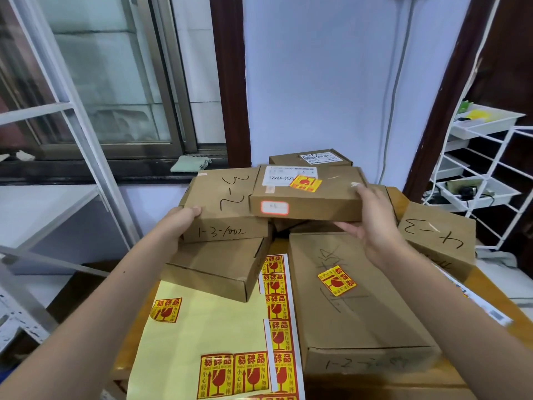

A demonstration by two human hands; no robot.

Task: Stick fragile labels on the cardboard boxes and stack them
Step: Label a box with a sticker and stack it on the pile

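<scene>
— Nearest the camera, what lies on the wooden table (403, 385)?

— Two label sheets. One yellow backing sheet (207, 327) carries three fragile labels that I can count: one alone at its upper left, two side by side at the bottom. Just right of it runs a white strip of labels (278, 319), at least five in a column, red on yellow, reading 易碎品 with a broken wine glass.

— And the cardboard boxes?

— I count six for certain. Right of the strip lies a large flat box (352, 298) with one fragile label stuck on top and "1-2-1" written on its near side. Beyond the yellow sheet, a plain box (219, 269) supports another marked "3-2" and "1-3-1802" (225, 203). Far right of the strip sits one marked "4-3" (438, 229).

— The hands?

— The left hand (178, 223) grips the near corner of the "3-2" box. The right hand (372, 223) grasps a raised box (305, 194), thumb on top, fingers beneath; that one bears a white shipping label, one fragile label and a small red-framed sticker. Behind it, farthest off, stands a box (310, 158) with a barcode label.
</scene>
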